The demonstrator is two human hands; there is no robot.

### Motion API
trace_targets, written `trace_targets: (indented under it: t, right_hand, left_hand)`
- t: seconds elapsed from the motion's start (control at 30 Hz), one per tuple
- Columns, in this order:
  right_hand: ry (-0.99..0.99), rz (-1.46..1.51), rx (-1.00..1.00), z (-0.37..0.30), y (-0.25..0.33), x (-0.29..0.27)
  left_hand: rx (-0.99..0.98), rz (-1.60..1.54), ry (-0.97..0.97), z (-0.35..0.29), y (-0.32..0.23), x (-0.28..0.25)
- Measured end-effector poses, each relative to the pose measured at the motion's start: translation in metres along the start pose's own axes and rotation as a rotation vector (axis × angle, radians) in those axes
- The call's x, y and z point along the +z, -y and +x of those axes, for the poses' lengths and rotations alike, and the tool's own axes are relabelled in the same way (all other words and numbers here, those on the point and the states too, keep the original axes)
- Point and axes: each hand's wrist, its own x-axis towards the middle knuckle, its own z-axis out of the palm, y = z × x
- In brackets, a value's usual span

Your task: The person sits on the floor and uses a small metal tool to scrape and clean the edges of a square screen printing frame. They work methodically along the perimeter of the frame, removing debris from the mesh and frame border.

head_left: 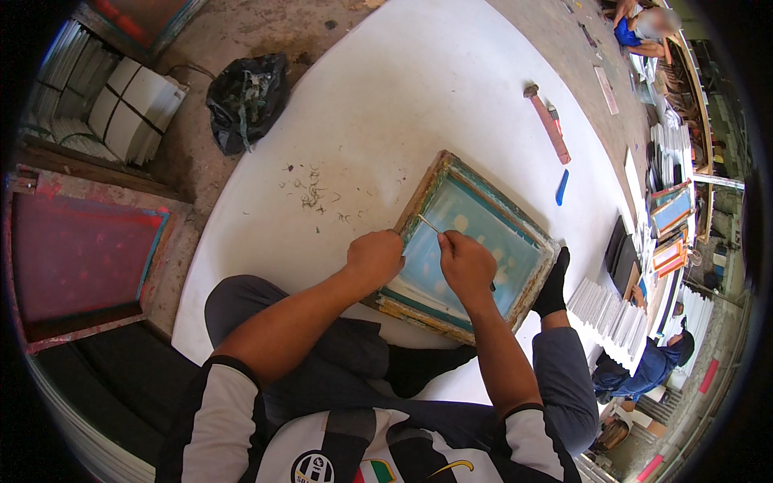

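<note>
A wooden screen-printing frame (503, 191) with blue mesh and pale round spots lies tilted across the white sheet before my crossed legs. Its wood is worn and stained with paint. My left hand (376, 259) is closed at the frame's left edge, apparently gripping it; its fingertips are hidden. Over the mesh, my right hand (469, 266) is closed around a thin metal tool (429, 224). The tool's tip points to the frame's upper left inner edge, and a dark end shows below the hand.
Scraped bits (310, 191) lie left of the frame. Beyond it are a hammer (547, 125) and a blue strip (562, 187). A black plastic bag (247, 101) sits at the sheet's edge. A red screen (84, 249) stands left, stacked white boards (608, 322) right. Two people sit farther off.
</note>
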Motion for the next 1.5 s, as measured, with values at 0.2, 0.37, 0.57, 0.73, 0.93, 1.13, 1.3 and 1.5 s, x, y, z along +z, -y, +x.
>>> trace_targets:
  t: [0.2,0.37,0.57,0.73,0.93,1.13,1.3,1.5]
  right_hand:
    - [0.011,-0.145,-0.044,0.002,0.008,-0.004]
    - [0.054,-0.241,-0.038,0.004,0.018,-0.01]
    - [0.122,-0.441,-0.094,0.008,0.041,-0.015]
    - [0.023,-0.633,-0.246,0.008,0.055,-0.011]
    - [0.081,-0.593,-0.337,0.016,0.068,-0.018]
    - [0.046,-0.8,-0.216,0.009,0.087,0.008]
    - [0.307,-0.476,-0.155,0.034,0.073,-0.027]
    - [0.285,-0.295,0.031,0.021,0.033,-0.034]
  left_hand:
    - [0.015,-0.027,-0.021,0.0,0.001,0.002]
    - [0.006,-0.046,-0.071,-0.003,-0.001,0.002]
    - [0.021,-0.038,-0.029,0.002,0.005,0.007]
    - [0.034,-0.045,-0.037,0.002,0.004,0.008]
    - [0.014,-0.048,-0.063,0.003,0.004,0.012]
    - [0.054,-0.073,-0.172,-0.001,0.001,0.013]
    - [0.074,-0.049,-0.118,0.006,0.01,0.019]
    - [0.088,-0.051,-0.077,0.003,0.007,0.011]
